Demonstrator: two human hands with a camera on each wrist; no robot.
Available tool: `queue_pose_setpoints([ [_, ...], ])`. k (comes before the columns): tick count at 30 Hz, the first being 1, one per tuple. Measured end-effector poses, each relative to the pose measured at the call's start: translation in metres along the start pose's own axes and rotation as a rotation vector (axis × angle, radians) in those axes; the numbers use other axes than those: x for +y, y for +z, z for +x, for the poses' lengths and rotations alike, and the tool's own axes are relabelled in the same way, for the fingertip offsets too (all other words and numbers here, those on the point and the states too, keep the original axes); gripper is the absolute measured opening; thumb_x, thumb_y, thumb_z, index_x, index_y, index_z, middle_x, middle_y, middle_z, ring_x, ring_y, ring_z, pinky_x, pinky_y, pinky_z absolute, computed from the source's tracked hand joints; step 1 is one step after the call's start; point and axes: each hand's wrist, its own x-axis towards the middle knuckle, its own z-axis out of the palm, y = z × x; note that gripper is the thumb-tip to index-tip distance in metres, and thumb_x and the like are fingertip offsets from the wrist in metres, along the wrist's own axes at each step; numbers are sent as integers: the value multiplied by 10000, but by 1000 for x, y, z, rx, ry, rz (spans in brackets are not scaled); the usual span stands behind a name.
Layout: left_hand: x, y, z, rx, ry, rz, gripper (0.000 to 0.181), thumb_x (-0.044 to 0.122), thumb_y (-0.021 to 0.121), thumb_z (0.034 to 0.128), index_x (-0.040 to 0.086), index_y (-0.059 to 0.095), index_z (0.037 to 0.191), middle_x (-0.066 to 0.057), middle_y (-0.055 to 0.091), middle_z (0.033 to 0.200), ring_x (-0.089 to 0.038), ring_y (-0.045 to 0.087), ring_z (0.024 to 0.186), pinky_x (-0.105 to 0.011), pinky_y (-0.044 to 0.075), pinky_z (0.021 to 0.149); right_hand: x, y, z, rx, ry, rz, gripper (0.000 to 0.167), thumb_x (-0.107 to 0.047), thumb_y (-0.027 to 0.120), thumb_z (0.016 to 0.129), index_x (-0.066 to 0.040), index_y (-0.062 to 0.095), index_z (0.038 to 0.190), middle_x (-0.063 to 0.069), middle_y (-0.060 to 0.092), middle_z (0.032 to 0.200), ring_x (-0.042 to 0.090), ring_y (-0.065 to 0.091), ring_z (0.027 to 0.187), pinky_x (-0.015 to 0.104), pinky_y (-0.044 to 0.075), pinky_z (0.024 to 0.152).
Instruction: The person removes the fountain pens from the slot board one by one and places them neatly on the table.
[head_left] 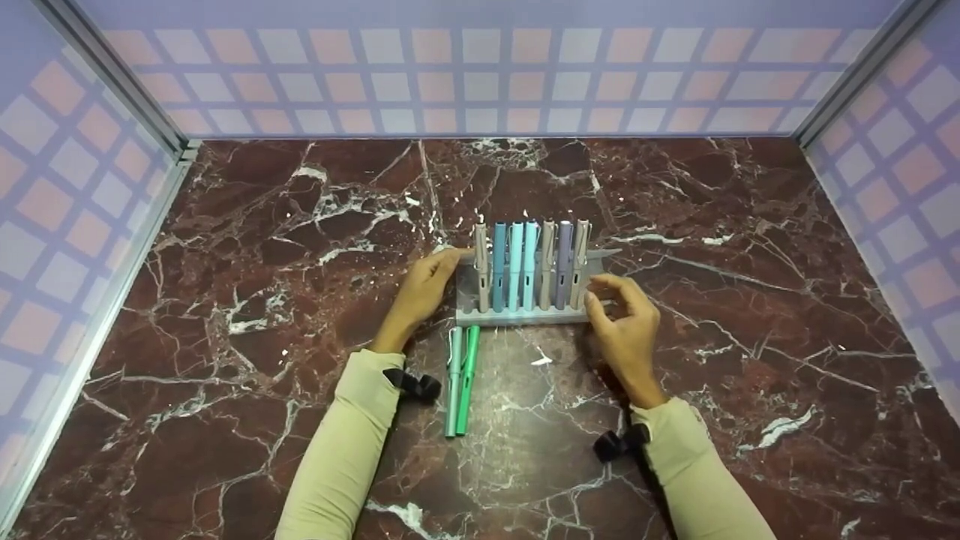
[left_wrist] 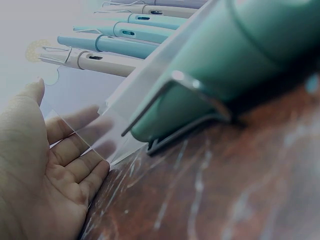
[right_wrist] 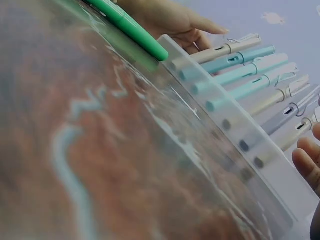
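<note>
A clear stand (head_left: 525, 319) holds several capped pens side by side, leaning back with clips up: taupe, teal (head_left: 499, 266), light blue and purple (head_left: 563, 266). My left hand (head_left: 421, 296) is at the stand's left side; in the left wrist view the fingers of this hand (left_wrist: 55, 165) lie relaxed behind the clear panel (left_wrist: 107, 132), thumb apart. My right hand (head_left: 626, 326) is by the right edge, thumb and forefinger curved beside the last taupe pen (head_left: 580, 262). In the right wrist view only some fingers (right_wrist: 309, 157) show; whether they touch the stand is unclear.
In front of the stand's left end, a grey-green pen (head_left: 454, 382) and a bright green pen (head_left: 468, 381) lie on the dark red marbled table (head_left: 247, 427). Checkered panels (head_left: 480, 82) enclose the back and sides.
</note>
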Motion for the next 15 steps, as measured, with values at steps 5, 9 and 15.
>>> queue_pose_setpoints([
  [5, -3, 0, 0, -1, 9, -5, 362, 195, 411, 1089, 0, 656, 1271, -162, 673, 1283, -306, 599, 1233, -409, 405, 1118, 4, -2, 5, 16, 4, -15, 191, 153, 679, 815, 149, 672, 1006, 276, 690, 928, 92, 639, 778, 184, 561, 673],
  [9, -3, 1, 1, -11, 21, -22, 358, 187, 416, 1088, -13, 650, 1272, -176, 672, 1277, -325, 601, 1226, -413, 412, 1112, 8, -5, 7, 31, 10, 7, 186, 158, 675, 819, 157, 670, 1005, 277, 689, 924, 132, 652, 761, 198, 572, 662],
  [15, -2, 0, 1, -8, 0, -11, 361, 215, 414, 1090, 22, 660, 1269, -149, 679, 1273, -289, 621, 1181, -408, 431, 1087, 10, -5, 10, 24, 18, 21, 191, 161, 674, 820, 161, 666, 1011, 271, 689, 927, 139, 656, 723, 220, 580, 648],
])
